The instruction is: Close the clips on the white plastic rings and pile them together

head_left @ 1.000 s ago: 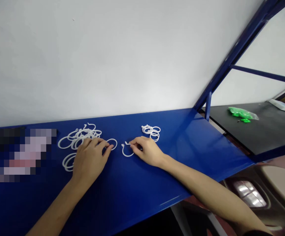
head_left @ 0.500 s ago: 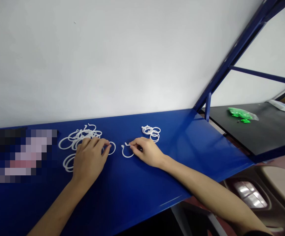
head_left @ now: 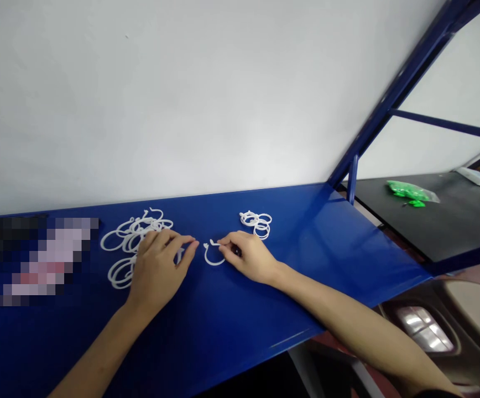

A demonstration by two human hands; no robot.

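Observation:
My right hand (head_left: 250,257) pinches one end of an open white plastic ring (head_left: 212,258) that lies on the blue shelf (head_left: 265,309). My left hand (head_left: 159,268) is palm down just left of it, fingers close together over another white ring (head_left: 179,255), which is mostly hidden beneath them. The left fingertips almost touch the open ring. A loose pile of white rings (head_left: 134,228) lies behind and left of my left hand, with more rings (head_left: 118,273) beside its wrist. A small cluster of closed rings (head_left: 257,221) sits just beyond my right hand.
A white wall rises behind the shelf. A blue frame post (head_left: 351,178) and a slanted brace stand at the shelf's right end. Beyond is a black shelf (head_left: 439,226) with a green bag (head_left: 410,191). A blurred patch (head_left: 45,260) covers the left of the shelf.
My left hand slid a little to the right, and its fingers now cover the ring that showed by its fingertips. My right hand and the open ring stayed put.

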